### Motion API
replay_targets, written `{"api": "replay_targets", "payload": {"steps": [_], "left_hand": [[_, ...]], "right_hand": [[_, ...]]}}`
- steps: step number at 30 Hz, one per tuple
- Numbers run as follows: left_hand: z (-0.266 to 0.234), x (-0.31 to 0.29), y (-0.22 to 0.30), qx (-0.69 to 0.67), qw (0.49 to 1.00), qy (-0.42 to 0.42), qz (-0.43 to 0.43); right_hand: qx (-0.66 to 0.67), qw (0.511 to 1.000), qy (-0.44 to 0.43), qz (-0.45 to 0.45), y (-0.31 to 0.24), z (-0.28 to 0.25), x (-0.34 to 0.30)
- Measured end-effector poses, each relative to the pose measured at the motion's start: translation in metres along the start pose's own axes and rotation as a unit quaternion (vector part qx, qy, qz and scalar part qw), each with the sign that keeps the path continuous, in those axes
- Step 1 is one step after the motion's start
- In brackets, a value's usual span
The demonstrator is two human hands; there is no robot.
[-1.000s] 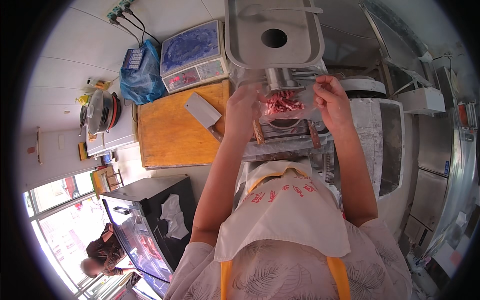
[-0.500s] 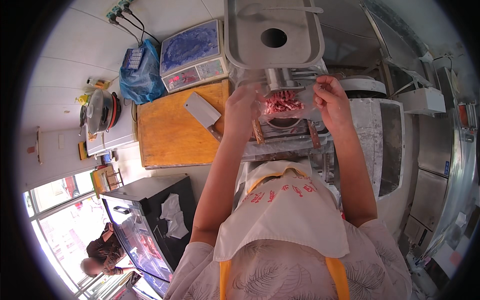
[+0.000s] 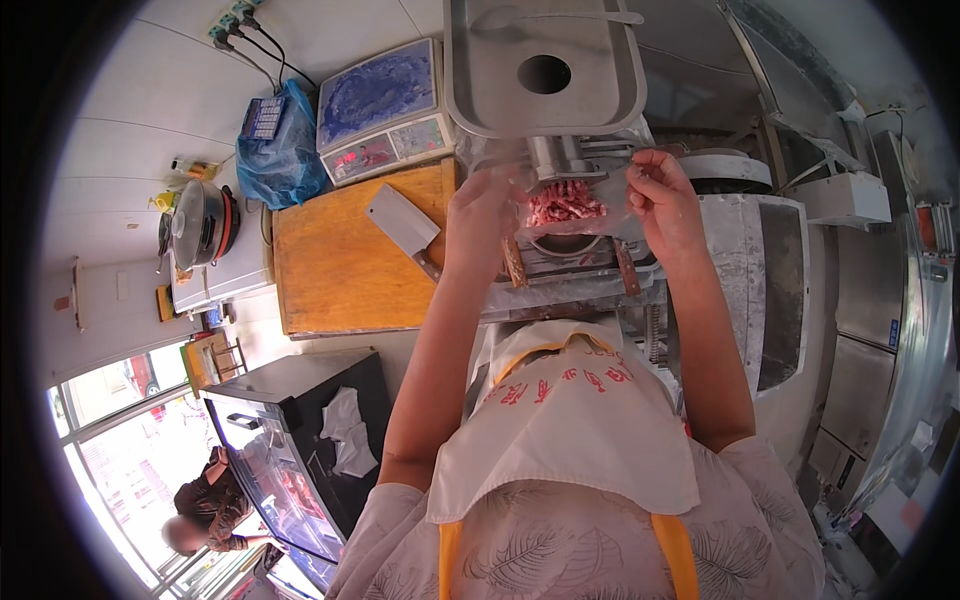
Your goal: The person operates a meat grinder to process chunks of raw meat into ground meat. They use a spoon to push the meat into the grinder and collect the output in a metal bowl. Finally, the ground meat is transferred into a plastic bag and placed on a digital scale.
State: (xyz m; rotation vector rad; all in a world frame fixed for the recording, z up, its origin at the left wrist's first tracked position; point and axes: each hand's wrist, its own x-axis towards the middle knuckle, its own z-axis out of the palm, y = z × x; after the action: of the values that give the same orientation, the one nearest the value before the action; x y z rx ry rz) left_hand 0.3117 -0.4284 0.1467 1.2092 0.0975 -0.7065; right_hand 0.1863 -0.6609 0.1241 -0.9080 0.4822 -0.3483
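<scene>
Slumping at left, a crumpled blue plastic bag (image 3: 283, 152) sits beside a white, blue-topped electronic scale (image 3: 378, 95). On a yellow-brown rectangular wooden board (image 3: 335, 270) lies a broad steel cleaver with a brown handle (image 3: 403, 217). My bare left hand (image 3: 480, 215) is at the left side of a clear plastic bag (image 3: 617, 203), too blurred to tell its grip. Pinkish-red strands of minced meat (image 3: 565, 203) lie in it, at the cylindrical steel grinder outlet (image 3: 557, 157). My bare right hand (image 3: 662, 200) pinches its right edge.

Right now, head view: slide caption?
Left hand and right hand hold a clear bag around ground meat at the grinder outlet.
</scene>
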Motion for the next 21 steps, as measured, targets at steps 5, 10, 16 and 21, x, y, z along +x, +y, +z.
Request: {"api": "replay_targets", "payload": {"steps": [5,10,16,21], "left_hand": [[0.0022,-0.0013,0.0015,0.008,1.000,0.003,-0.002],[-0.0015,0.0012,-0.0022,0.012,1.000,-0.005,-0.001],[-0.0012,0.0009,-0.0038,0.007,1.000,-0.008,-0.001],[-0.0025,0.0018,-0.0077,0.014,1.000,-0.003,0.007]], "right_hand": [[0.000,1.000,-0.001,0.000,-0.0001,0.0006,-0.0004],[-0.001,1.000,-0.001,0.002,0.0024,-0.0008,-0.0002],[0.001,1.000,0.003,0.009,0.0053,-0.0036,-0.0007],[0.005,1.000,0.001,0.006,0.0046,-0.0016,-0.0020]]}}
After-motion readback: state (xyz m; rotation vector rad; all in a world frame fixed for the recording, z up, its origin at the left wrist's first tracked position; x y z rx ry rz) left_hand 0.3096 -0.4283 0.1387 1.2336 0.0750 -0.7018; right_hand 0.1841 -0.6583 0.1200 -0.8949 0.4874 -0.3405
